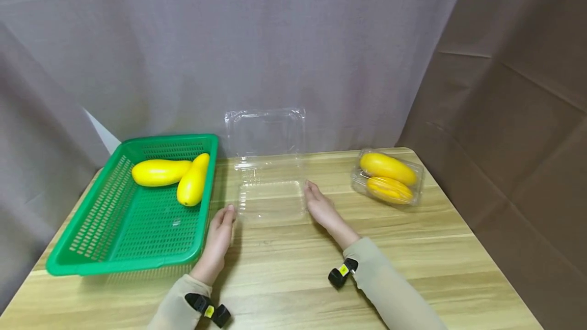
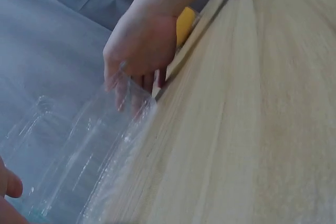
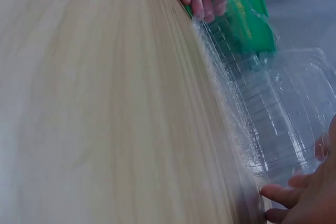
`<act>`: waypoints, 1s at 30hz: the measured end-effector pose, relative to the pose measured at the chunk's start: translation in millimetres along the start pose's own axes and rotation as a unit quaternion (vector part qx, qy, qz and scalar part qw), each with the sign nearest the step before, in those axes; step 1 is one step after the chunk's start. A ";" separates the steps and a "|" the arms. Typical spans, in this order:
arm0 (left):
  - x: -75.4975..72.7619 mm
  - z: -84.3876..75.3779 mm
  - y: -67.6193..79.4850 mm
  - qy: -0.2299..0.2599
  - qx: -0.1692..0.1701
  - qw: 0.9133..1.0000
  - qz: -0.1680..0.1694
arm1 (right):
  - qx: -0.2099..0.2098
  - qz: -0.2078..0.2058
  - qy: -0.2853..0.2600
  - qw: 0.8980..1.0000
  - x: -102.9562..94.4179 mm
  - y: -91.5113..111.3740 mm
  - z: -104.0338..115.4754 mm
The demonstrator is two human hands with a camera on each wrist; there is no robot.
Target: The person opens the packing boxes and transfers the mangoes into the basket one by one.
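Clear plastic box [image 1: 272, 200] sat between the two hands, empty, its lid [image 1: 268, 134] swung up at the far edge in front of the gray curtain [image 1: 275, 50]; couldn't tell whether its base was flat on the wooden surface [image 1: 284, 279] or slightly off it. Left hand [image 1: 220, 241] was open at the box's left side, fingers fairly straight and touching the end wall. Right hand [image 1: 323, 210] was open too, at the right side, fingers extended against the plastic. Green basket [image 1: 137, 267] stood left of the left hand, with two long yellow fruits in its far part: one lying crosswise [image 1: 158, 173], the other slanted along the right wall [image 1: 191, 185], near ends touching or overlapping. Second clear box [image 1: 359, 183] sat on the far right of the surface, well apart from the right hand, with two more yellow fruits [image 1: 389, 166] side by side inside. Both wrists carried black strapped-on devices [image 1: 344, 271] over light sleeves [image 1: 390, 284].
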State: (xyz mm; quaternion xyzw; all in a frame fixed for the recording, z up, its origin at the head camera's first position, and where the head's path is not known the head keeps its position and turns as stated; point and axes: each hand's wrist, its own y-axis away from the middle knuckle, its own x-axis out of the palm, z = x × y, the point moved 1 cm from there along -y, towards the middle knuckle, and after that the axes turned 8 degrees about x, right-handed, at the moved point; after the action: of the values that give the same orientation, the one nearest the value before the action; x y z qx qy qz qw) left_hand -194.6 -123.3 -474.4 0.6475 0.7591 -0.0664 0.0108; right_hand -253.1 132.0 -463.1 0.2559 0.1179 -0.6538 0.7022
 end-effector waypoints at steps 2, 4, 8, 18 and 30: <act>-1.7 -0.3 -0.1 0.021 -0.012 1.000 0.003 | -0.004 0.007 0.005 1.000 4.2 -0.3 2.5; -3.6 -0.2 1.9 0.037 -0.029 0.999 0.007 | -0.012 0.011 0.016 1.000 10.0 -1.1 3.5; -6.9 0.5 7.8 0.048 -0.058 0.997 -0.004 | -0.023 0.018 0.033 0.999 21.5 -3.2 5.4; -9.5 -3.5 2.1 0.061 -0.016 0.997 -0.034 | -0.022 0.007 0.031 0.999 24.6 -11.5 15.3; -20.1 -7.0 35.5 0.041 -0.086 0.992 0.082 | -0.014 0.014 -0.007 1.000 14.7 -8.7 11.1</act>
State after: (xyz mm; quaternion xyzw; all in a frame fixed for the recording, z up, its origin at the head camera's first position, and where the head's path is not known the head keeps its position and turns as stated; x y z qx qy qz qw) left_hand -155.9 -136.8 -468.5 0.7066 0.7059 0.0269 0.0413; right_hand -261.8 113.5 -462.9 0.2429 0.1184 -0.6443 0.7154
